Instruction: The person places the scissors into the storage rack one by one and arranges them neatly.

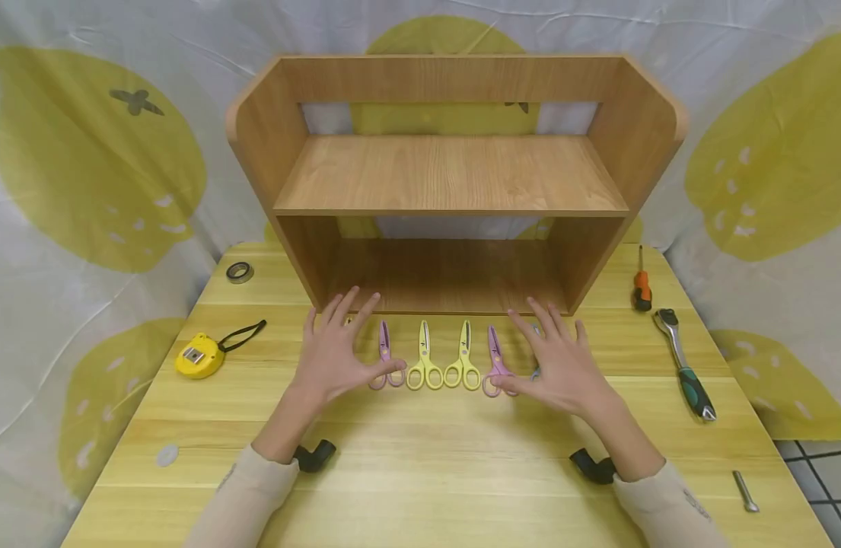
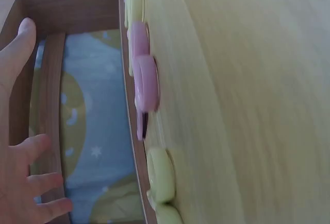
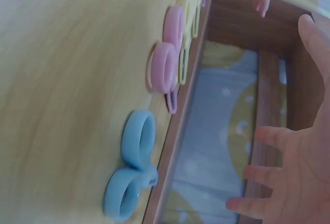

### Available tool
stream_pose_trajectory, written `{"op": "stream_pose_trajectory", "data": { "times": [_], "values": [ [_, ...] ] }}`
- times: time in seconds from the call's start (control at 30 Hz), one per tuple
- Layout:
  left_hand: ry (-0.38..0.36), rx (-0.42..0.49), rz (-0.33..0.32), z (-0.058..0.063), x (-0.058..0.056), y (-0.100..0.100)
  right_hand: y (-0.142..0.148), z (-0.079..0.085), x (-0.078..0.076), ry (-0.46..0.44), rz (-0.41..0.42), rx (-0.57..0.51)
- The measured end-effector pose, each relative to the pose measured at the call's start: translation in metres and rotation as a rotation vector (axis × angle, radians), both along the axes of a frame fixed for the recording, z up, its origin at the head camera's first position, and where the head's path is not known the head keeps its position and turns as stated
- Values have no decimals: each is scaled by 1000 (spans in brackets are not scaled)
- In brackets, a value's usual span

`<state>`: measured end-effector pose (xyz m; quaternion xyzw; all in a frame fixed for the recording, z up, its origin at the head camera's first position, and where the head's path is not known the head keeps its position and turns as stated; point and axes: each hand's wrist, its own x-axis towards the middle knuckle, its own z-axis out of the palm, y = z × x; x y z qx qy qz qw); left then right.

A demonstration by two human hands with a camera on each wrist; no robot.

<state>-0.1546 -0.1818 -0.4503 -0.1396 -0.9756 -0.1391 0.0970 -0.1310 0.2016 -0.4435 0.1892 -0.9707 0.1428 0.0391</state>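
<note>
Both hands hover, fingers spread, over a row of several scissors lying before the wooden shelf. My left hand (image 1: 332, 352) is over the left end, its thumb overlapping the purple scissors (image 1: 384, 344) in the head view. Under it lies a pair with yellow handles (image 2: 161, 175), mostly hidden from the head view. Over the right end is my right hand (image 1: 564, 364), its thumb across the handles of another purple pair (image 1: 495, 348). Blue scissors (image 3: 138, 140) lie below this hand. Two yellow pairs, a left one (image 1: 424, 354) and a right one (image 1: 465, 354), lie between the hands. Neither hand holds anything.
The two-tier shelf (image 1: 450, 175) stands at the table's back. Leftward lie a tape roll (image 1: 239, 272), a yellow tape measure (image 1: 199, 356) and a grey disc (image 1: 167, 455). Rightward are a screwdriver (image 1: 642, 289), a ratchet wrench (image 1: 686, 369) and a bolt (image 1: 745, 491). Black wrist-camera parts (image 1: 315, 457) show by the wrists.
</note>
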Motion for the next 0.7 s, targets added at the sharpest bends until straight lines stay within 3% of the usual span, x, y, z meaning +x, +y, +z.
{"op": "stream_pose_trajectory", "data": {
  "times": [0.17, 0.47, 0.6, 0.7],
  "values": [
    [58, 147, -5, 4, -3, -13, 11, 1, 5, -9, -3, -29],
    [179, 414, 50, 1, -13, -35, 33, -10, 19, -32, -19, -136],
    [257, 493, 87, -4, -18, -46, 39, -15, 24, -90, -55, -176],
    [295, 600, 120, -7, -23, -52, 43, -19, 26, -145, -82, -202]
  ]
}}
